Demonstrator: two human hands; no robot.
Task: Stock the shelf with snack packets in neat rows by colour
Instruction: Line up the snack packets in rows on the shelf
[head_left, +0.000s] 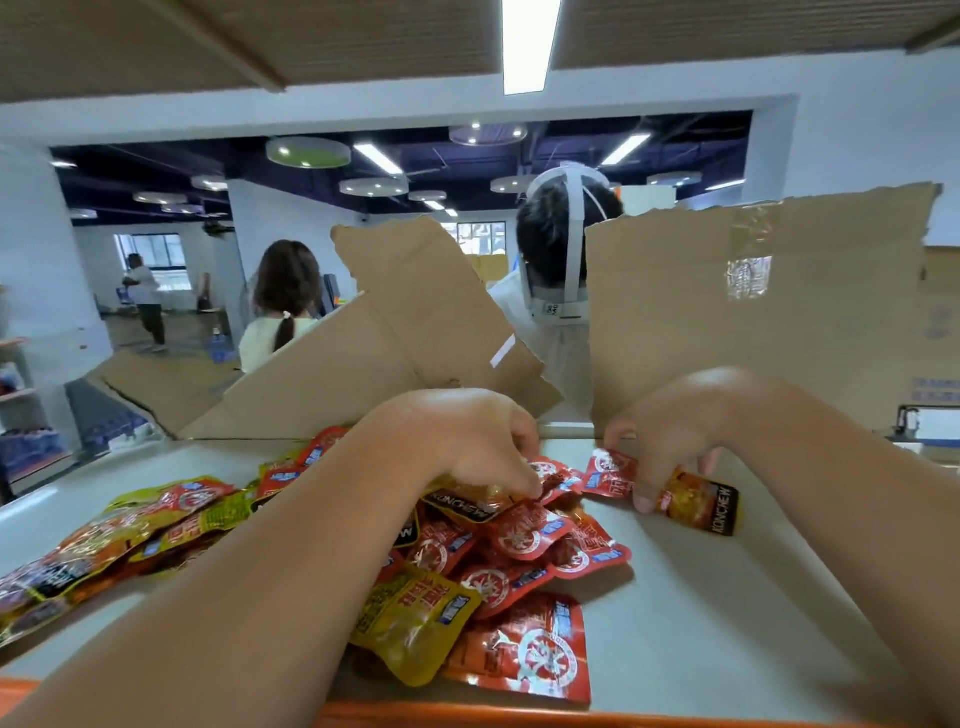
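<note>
Forearms are filling the foreground, both stretching in over the orange lip of the shelf. Under them the heap of packets is sprawling loose, reds jumbling on the right, yellows trailing off to the left, one yellow packet sitting in among the reds near the front. Nothing is lining up in a row yet, so by my reading the sorting is only just getting going.

Left grip is curling down onto the far crest of the heap, fingertips closing on the top packet, a red one. It is looking like a pinch, meant to lift it free of its neighbours.

Right grip is working clear of the heap, over bare shelf towards the back, fingers curling over and pinching the lone packet, which is showing red at its left end. An orange-and-black end is poking out past the fingers to the right, and whether that is the same packet or a second one, I cannot tell. It is lying flat on the shelf, probably being laid where the red row is starting, with open room beside it.

Cardboard is standing up behind the shelf, acting as a backstop so nothing is sliding off the far side, and two people are standing beyond it with their backs to us.

Next, I'd judge, the top packet is heading over beside the lone one, and it is needing the same face up and the same end forward if that row is going to look neat
</note>
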